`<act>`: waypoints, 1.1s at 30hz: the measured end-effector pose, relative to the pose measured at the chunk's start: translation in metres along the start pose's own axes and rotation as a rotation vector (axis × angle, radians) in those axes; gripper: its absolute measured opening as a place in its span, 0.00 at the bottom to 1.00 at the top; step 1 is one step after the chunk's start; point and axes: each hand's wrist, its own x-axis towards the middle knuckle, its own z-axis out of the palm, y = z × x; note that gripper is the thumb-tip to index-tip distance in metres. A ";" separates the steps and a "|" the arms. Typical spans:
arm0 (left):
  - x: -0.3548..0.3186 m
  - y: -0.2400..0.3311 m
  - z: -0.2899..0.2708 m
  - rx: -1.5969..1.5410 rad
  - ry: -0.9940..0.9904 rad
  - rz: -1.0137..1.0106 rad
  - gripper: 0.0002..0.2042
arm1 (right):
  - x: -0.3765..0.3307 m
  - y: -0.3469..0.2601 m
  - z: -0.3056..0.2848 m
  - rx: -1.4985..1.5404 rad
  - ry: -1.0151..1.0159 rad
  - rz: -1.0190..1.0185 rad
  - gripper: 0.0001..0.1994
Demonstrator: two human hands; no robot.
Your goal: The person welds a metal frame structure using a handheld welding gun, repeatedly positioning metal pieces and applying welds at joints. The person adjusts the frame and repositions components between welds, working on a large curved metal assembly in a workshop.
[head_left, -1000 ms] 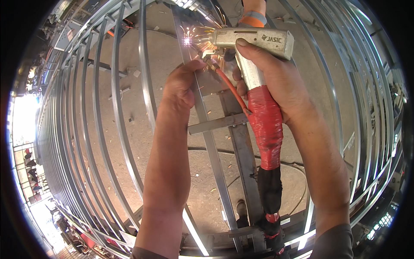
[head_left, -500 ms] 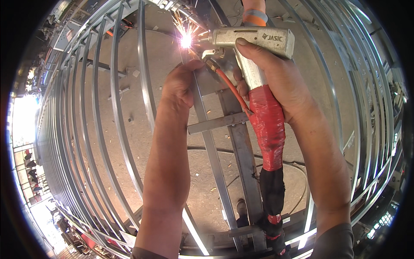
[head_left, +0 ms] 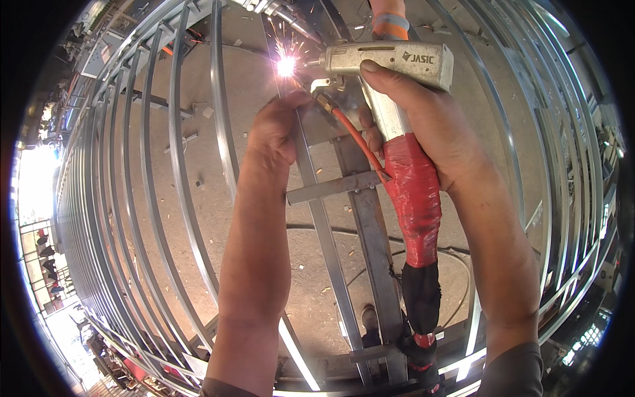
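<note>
My right hand is wrapped round a silver pistol-shaped welding gun, thumb on its side. Red tape covers the lower grip, and an orange hose runs to its front. The nozzle points left at a bright weld spot throwing sparks; glare hides the joint there. Just below the sparks, my left hand is closed on a narrow metal tube, its fingertips partly hidden. A short crosspiece lies across this tube and a wider, darker steel bar.
Rows of parallel metal bars curve along the left, with more bars at right. A black-wrapped cable drops from the gun. Part of another person, with an orange and grey band, shows at the top. Small scraps litter the floor.
The spark spray has become smaller and narrower. The gun's taped tail and cable have swung slightly right. My left hand stays in place on the tube.
</note>
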 end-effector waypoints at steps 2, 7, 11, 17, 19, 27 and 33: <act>0.002 0.001 -0.003 0.026 0.000 -0.008 0.13 | -0.003 -0.002 0.000 -0.005 -0.001 -0.005 0.19; -0.001 0.005 0.005 0.092 0.165 -0.007 0.09 | -0.024 -0.016 -0.014 -0.041 0.073 -0.066 0.19; -0.015 0.012 0.013 0.057 0.147 0.015 0.08 | -0.059 -0.023 -0.032 -0.160 0.139 -0.085 0.19; -0.010 0.019 0.008 0.123 0.215 -0.001 0.06 | -0.098 -0.012 -0.039 -0.140 0.096 0.105 0.17; -0.007 0.018 0.005 0.101 0.200 0.020 0.07 | -0.098 -0.007 -0.037 -0.088 0.036 0.128 0.16; -0.004 0.018 -0.005 0.319 0.160 0.007 0.08 | -0.098 0.002 -0.033 -0.061 -0.073 0.053 0.18; -0.005 0.015 -0.010 0.370 0.153 0.048 0.08 | -0.099 0.004 -0.031 -0.059 -0.034 0.095 0.18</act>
